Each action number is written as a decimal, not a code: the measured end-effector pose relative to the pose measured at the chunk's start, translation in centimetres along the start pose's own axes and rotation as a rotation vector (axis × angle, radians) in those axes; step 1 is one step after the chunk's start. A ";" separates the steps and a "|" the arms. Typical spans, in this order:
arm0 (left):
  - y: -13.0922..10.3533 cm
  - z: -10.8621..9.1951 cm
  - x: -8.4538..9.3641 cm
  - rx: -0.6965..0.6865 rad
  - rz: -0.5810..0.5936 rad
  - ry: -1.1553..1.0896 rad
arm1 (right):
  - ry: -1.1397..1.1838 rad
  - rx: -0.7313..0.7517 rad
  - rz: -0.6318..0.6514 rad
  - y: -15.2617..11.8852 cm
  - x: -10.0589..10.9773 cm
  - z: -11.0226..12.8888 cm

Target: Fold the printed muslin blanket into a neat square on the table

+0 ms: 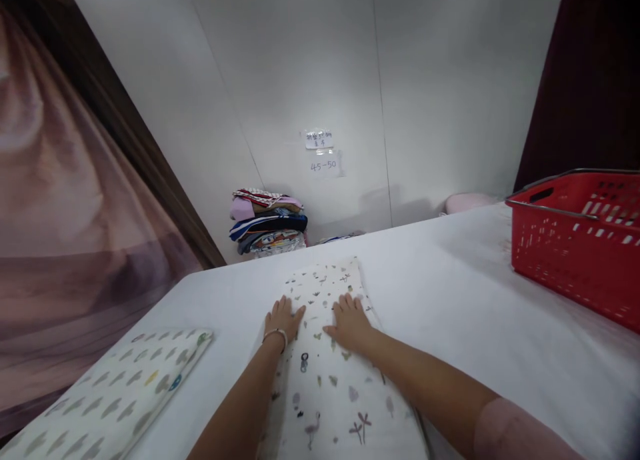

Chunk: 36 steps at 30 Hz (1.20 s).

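Note:
A long folded white cloth (330,393) with small flamingo, palm and leaf prints lies lengthwise on the white table (460,313). My left hand (283,320) rests flat on its left edge, fingers spread and pointing away from me; a bracelet circles that wrist. On the right side of the cloth my right hand (350,321) also lies flat, thumb and fingers apart. Both palms press on the fabric without gripping it. The near end of the cloth runs out of view at the bottom.
A second folded cloth (105,393) with grey cloud prints lies at the left. The red plastic basket (575,247) stands at the right. Behind the table's far edge is a stack of folded clothes (270,223), below paper labels (324,165) on the wall. A pink curtain (75,213) hangs left.

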<state>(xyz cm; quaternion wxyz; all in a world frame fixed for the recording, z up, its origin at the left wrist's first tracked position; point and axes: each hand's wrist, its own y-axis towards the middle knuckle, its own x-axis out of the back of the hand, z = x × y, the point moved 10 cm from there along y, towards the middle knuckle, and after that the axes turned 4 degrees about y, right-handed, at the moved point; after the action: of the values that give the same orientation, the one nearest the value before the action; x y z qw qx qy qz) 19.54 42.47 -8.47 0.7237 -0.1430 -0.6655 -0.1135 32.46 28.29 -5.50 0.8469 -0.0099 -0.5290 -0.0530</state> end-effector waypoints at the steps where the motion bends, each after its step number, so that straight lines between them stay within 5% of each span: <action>1: 0.1 0.1 -0.2 -0.002 0.000 -0.011 | -0.012 -0.015 0.019 0.1 -0.7 -0.6; 16: -0.2 0.2 -0.7 0.006 -0.008 -0.079 | -0.044 -0.030 0.069 3.9 -1.2 -3.2; 23: -0.3 0.1 -0.6 -0.001 -0.025 -0.100 | -0.120 -0.088 -0.070 6.6 0.7 -4.8; 36: -0.8 -0.1 -0.5 0.000 -0.010 -0.147 | -0.181 -0.170 -0.057 9.9 0.8 -6.1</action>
<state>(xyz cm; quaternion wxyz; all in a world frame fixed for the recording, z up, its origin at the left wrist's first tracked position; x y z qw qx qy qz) 19.26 41.69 -8.97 0.6725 -0.1473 -0.7175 -0.1062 39.28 37.63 -7.14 0.7900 -0.0713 -0.5968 -0.1208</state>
